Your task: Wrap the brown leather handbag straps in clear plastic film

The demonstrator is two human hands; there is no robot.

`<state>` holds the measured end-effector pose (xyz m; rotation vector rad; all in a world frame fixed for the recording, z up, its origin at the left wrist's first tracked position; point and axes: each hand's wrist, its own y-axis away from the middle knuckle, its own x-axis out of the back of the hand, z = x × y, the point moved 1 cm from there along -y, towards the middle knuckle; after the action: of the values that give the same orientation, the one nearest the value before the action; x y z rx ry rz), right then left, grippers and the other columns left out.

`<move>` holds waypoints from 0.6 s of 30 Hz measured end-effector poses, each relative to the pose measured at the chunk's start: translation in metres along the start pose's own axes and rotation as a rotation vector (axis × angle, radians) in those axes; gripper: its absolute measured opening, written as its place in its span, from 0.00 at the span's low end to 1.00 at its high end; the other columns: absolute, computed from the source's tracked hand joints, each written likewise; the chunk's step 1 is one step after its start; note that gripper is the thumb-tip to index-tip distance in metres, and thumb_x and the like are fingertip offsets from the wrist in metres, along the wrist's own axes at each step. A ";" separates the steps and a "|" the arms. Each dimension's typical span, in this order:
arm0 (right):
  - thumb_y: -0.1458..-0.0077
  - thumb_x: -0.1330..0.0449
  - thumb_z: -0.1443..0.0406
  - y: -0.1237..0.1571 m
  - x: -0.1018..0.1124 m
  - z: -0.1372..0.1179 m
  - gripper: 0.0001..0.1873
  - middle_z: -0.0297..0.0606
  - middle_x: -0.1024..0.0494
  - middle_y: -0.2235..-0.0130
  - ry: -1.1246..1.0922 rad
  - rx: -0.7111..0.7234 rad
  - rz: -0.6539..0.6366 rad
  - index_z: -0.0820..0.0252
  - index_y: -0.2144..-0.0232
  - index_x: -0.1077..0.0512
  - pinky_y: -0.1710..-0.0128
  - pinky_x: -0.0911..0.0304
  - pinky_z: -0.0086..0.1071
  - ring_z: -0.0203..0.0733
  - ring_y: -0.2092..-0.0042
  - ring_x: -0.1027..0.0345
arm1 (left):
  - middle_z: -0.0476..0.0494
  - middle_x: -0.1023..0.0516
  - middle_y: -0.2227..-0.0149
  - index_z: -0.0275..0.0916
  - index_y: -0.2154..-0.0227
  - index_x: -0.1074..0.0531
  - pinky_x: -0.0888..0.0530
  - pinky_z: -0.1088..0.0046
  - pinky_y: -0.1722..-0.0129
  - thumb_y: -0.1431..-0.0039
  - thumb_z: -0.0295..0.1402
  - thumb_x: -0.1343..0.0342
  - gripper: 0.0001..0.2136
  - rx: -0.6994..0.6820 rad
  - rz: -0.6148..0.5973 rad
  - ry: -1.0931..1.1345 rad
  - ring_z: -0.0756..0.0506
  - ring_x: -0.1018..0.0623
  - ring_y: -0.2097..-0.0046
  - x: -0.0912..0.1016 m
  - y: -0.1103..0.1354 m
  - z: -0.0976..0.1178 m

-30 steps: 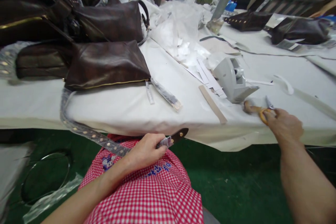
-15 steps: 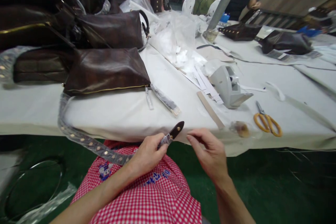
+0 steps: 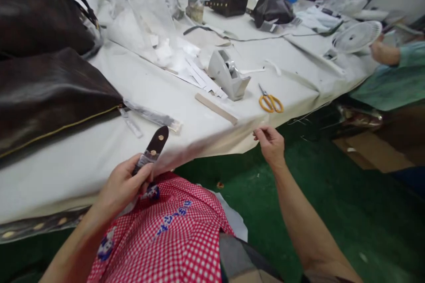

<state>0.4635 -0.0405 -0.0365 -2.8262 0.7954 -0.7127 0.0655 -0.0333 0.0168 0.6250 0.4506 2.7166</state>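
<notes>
Brown leather is showing bare at the tip of a studded strap (image 3: pixel 158 140), which the left hand (image 3: pixel 123 180) is pinching between thumb and fingers near the edge of the white table (image 3: pixel 139 79). Clear wrapping (image 3: pixel 143 159) is covering the strap just below; judging by that, this end is looking mostly covered, only the tip remaining exposed. Right hand (image 3: pixel 272 145) is hovering by the table edge near the scissors (image 3: pixel 265 94), fingertips drawn narrowly together; can't tell whether they're gripping anything.

We count one dispenser (image 3: pixel 228 76); right of it, one pair of scissors (image 3: pixel 271 101) and one fan (image 3: pixel 357 36); left, at least two bags (image 3: pixel 49 97); nearer us, one strip (image 3: pixel 215 108), one strap end (image 3: pixel 156 142).
</notes>
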 end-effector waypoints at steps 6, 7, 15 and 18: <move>0.43 0.40 0.59 0.063 -0.047 -0.047 0.08 0.32 0.28 0.74 -0.258 -0.018 -0.282 0.58 0.70 0.29 0.72 0.34 0.29 0.35 0.73 0.33 | 0.56 0.35 0.83 0.39 0.75 0.36 0.37 0.77 0.77 0.39 0.42 0.52 0.14 -0.106 -0.128 0.010 0.52 0.35 0.80 -0.043 0.007 0.010; 0.42 0.41 0.60 0.074 -0.059 -0.055 0.07 0.32 0.27 0.73 -0.289 -0.003 -0.338 0.57 0.69 0.28 0.72 0.34 0.29 0.35 0.72 0.32 | 0.55 0.35 0.82 0.39 0.76 0.36 0.38 0.77 0.77 0.39 0.41 0.52 0.14 -0.119 -0.125 0.001 0.52 0.36 0.80 -0.048 0.007 0.010; 0.42 0.41 0.68 0.114 -0.117 -0.104 0.04 0.35 0.25 0.66 -0.247 0.263 -0.461 0.56 0.63 0.28 0.65 0.34 0.31 0.37 0.64 0.31 | 0.52 0.32 0.75 0.39 0.74 0.36 0.37 0.74 0.70 0.39 0.37 0.53 0.10 -0.214 -0.039 -0.091 0.49 0.33 0.71 -0.056 0.013 -0.001; 0.43 0.41 0.69 0.116 -0.123 -0.111 0.03 0.34 0.27 0.67 -0.188 0.265 -0.458 0.57 0.65 0.29 0.67 0.35 0.29 0.36 0.67 0.32 | 0.51 0.31 0.74 0.39 0.73 0.36 0.37 0.74 0.69 0.38 0.36 0.54 0.10 -0.227 -0.019 -0.136 0.49 0.33 0.71 -0.058 0.017 -0.003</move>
<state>0.2651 -0.0748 -0.0161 -2.7868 0.0149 -0.5380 0.1094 -0.0702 -0.0007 0.7303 0.1117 2.6349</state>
